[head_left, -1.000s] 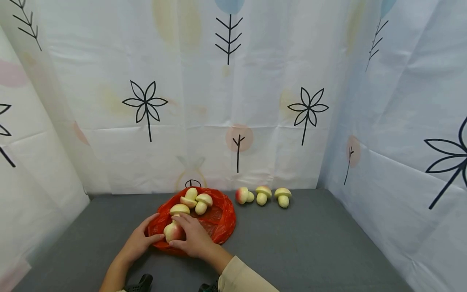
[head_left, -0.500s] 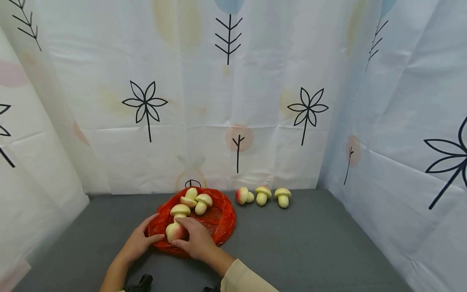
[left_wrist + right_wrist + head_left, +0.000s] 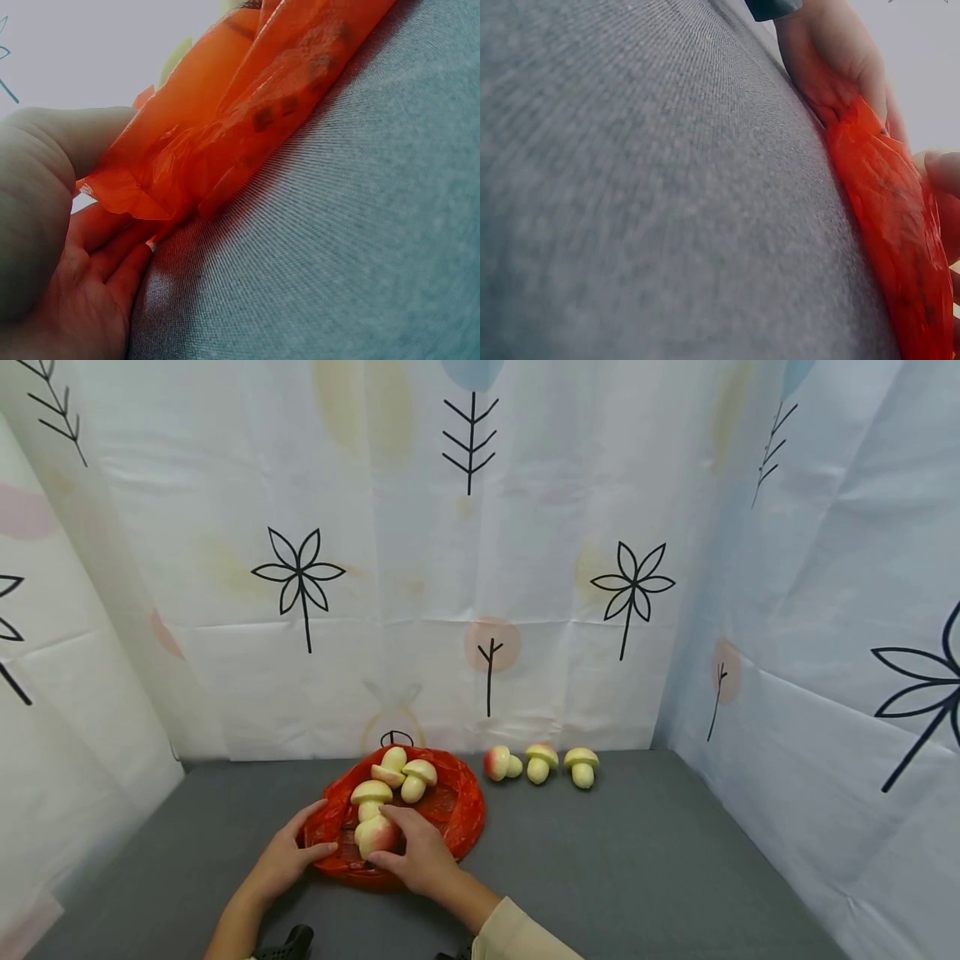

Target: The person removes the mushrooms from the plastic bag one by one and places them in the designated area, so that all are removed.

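A red plastic bag (image 3: pixel 467 814) lies spread open on the grey table, its rim rolled into a rough ring. My left hand (image 3: pixel 279 865) grips its left side, thumb over the rim and fingers on the outer side, as the left wrist view shows. Inside the bag my right hand (image 3: pixel 426 855) holds a toy mushroom (image 3: pixel 373 838) with a pink-tinged cap between thumb and fingers. Just behind it stands another toy mushroom (image 3: pixel 371 793), stem down. Two more, a toy mushroom (image 3: pixel 390 767) with its stem up and a tilted one (image 3: pixel 417 778), sit at the back of the bag.
Right of the bag, along the table's back, a toy mushroom (image 3: pixel 498 762) lies on its side, with two others, one pink-capped (image 3: pixel 541 763) and one pale (image 3: pixel 582 767), beside it. A printed white curtain (image 3: pixel 540 527) encloses the grey table (image 3: pixel 615 868).
My right hand has moved slightly right with the pink-tinged toy mushroom, shifting it toward the bag's middle. My left hand has stayed at the bag's left rim.
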Demonstrator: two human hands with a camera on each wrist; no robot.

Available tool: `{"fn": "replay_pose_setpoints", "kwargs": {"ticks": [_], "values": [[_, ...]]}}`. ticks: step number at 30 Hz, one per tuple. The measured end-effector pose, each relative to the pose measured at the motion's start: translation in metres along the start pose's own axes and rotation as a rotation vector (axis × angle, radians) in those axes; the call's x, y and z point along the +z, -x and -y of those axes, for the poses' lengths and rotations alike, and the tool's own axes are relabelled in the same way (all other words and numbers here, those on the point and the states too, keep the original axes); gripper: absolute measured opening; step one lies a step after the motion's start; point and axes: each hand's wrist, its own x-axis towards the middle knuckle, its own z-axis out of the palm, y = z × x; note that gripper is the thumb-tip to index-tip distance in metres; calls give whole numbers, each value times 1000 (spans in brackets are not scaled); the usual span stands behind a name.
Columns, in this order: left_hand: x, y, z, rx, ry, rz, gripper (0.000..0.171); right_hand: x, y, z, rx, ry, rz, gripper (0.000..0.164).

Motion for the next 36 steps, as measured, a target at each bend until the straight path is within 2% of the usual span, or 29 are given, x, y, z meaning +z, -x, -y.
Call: {"fn": "replay_pose_setpoints", "kwargs": {"ticks": [8, 14, 21, 31, 36], "values": [[0, -1, 1, -21, -14, 3, 80, -8, 7, -4, 18, -113, -35, 63], [-1, -1, 1, -4, -7, 2, 80, -14, 12, -10, 45, -164, -47, 61], [-2, -1, 1, -4, 0, 2, 80, -24, 18, -15, 29, -207, -83, 58], [0, -1, 1, -36, 9, 4, 82, -46, 30, -23, 38, -278, -89, 57], [1, -3, 4, -30, 35, 3, 82, -60, 36, -28, 48, -293, -81, 56]]}}
